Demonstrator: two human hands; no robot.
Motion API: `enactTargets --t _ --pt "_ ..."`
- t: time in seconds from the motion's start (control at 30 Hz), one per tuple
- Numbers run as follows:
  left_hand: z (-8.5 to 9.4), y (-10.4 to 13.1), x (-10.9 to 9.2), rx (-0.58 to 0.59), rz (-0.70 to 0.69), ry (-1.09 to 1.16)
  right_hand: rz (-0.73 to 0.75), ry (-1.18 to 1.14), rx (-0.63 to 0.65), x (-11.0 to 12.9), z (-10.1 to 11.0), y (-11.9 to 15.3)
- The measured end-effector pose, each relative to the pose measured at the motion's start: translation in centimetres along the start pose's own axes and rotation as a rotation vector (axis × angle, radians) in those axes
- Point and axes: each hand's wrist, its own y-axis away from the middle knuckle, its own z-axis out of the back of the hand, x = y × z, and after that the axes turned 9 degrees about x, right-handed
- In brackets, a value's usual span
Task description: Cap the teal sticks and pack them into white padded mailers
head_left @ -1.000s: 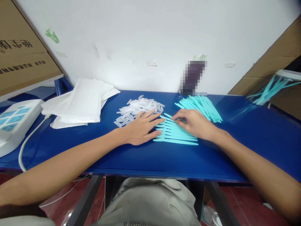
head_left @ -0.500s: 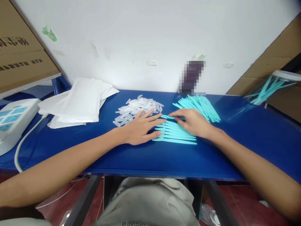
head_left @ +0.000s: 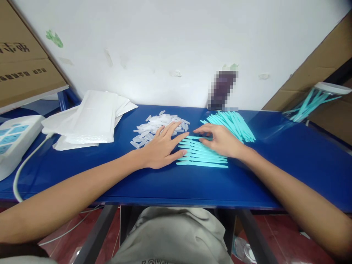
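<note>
Several slim teal sticks, shaped like eyebrow razors (head_left: 205, 158), lie side by side in a row on the blue table. My left hand (head_left: 162, 148) is spread flat, its thumb and index finger touching the left ends of that row. My right hand (head_left: 220, 141) arches over the upper right of the row, thumb and index finger apart, with nothing seen between them. Behind it lies a heap of loose teal sticks (head_left: 233, 123). A pile of small translucent white caps (head_left: 154, 124) sits beyond my left hand, whose fingers cover part of it.
White padded envelopes (head_left: 93, 121) are stacked on the left, beside a white power strip (head_left: 16, 143) with its cable. At the right a clear tub (head_left: 313, 104) on its side holds more teal sticks. A pixelated dark object (head_left: 222, 90) leans on the wall. Cardboard boxes flank both sides.
My right thumb and index finger have opened and let go of the uppermost teal stick, which now lies in the row. My left hand stays nearly in place, its index finger lifted slightly.
</note>
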Motion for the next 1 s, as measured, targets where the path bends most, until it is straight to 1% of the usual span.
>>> enactTargets --t 0.1,0.17,0.27,0.47,0.63,0.8,1.0 --pt "-0.08 0.04 0.08 0.017 0.003 0.001 -0.009 0.088 0.036 -0.21 0.36 0.09" --pt "-0.15 0.02 0.16 0.0 -0.008 0.006 0.0 0.115 0.056 -0.41 0.48 0.12" --pt "-0.22 -0.02 0.2 -0.025 -0.022 0.001 -0.004 0.12 0.072 -0.58 0.52 0.14" --pt "-0.14 -0.02 0.09 -0.026 -0.024 0.003 -0.084 0.119 0.115 -0.44 0.51 0.35" --pt "-0.05 -0.07 0.0 -0.02 -0.022 -0.025 -0.078 0.182 0.076 -0.43 0.37 0.59" --pt "0.03 -0.04 -0.1 -0.014 -0.02 -0.021 -0.078 0.175 0.115 -0.32 0.49 0.92" --pt "-0.06 -0.06 0.13 -0.029 -0.03 0.014 -0.069 0.234 0.016 -0.29 -0.26 0.8"
